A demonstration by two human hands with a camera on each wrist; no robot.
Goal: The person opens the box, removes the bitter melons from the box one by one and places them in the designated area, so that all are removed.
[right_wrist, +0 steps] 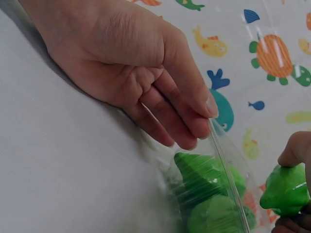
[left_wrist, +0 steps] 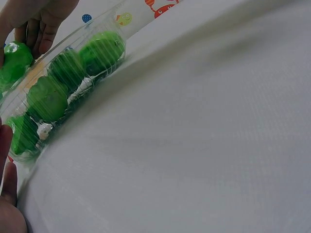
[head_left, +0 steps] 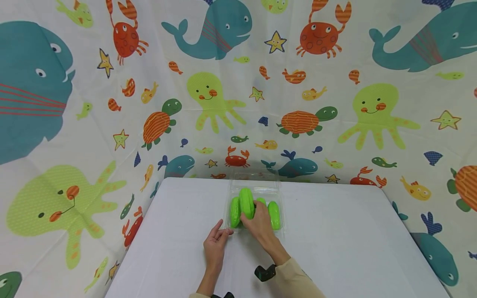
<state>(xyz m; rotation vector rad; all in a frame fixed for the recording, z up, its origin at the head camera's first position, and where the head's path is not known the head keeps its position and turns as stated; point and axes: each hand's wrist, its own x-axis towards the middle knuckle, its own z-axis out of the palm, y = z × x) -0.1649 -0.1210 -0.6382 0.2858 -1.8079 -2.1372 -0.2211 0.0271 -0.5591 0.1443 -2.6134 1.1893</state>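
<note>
A: Container [head_left: 254, 186], far middle?
B: Clear thin plastic, glossy; ribbed walls, streaked with light.
A: Raised green piece [right_wrist: 285, 190]?
B: Bumpy, glossy, bright highlights. Moulded plastic by its look. Similar sheen on the rightmost green piece [head_left: 273, 215].
A: Table covering [head_left: 331, 236]?
B: Matt white, fine-textured close up. Far backdrop [head_left: 257, 114]: printed cloth, matt, lightly creased.
A: Near side?
B: Sleeve [head_left: 298, 281], matt cloth; wrist device [head_left: 264, 273], smooth black, plastic-looking.

Right hand [head_left: 259, 221]: ahead of the left, thumb and fingers bent in a grip. Right forearm [head_left: 278, 250]: slanting back rightward from its hand. Left hand [head_left: 215, 245]: behind and left of the other, fingers relaxed. Left forearm [head_left: 208, 280]: extending behind its hand.
</note>
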